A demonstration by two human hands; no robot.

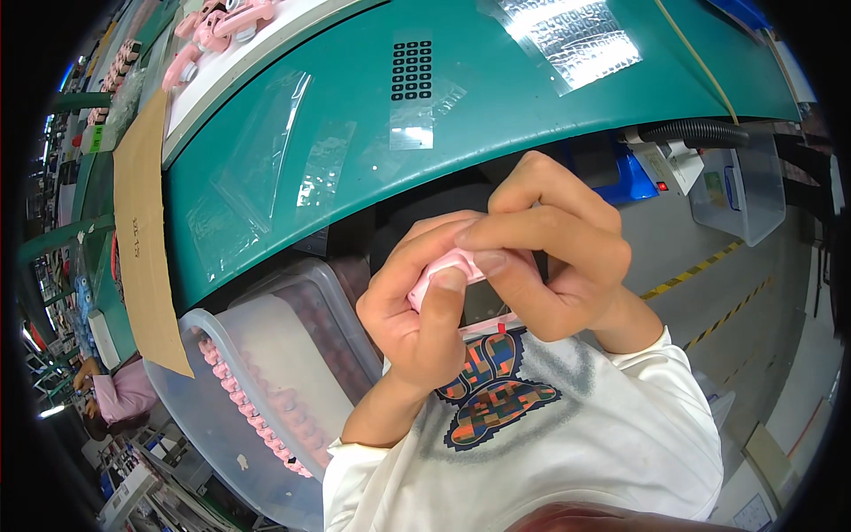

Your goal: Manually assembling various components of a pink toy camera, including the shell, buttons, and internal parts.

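Both hands are raised close to my chest, below the edge of the green workbench [496, 97]. Between them is a small pink plastic part [448, 269]. My left hand [417, 306] wraps its lower side, with the thumb pressed up against its front. My right hand [554, 253] grips it from above, index finger laid across the top. Most of the pink part is hidden by the fingers. A thin pink strip [489, 324] shows just beneath the hands.
A black keypad sheet [411, 69] and clear plastic films [261, 155] lie on the bench. Pink parts [217, 22] sit on a white tray at the far left. A clear bin [257, 381] with a row of pink pieces stands to my left. Another person [111, 390] sits at the lower left.
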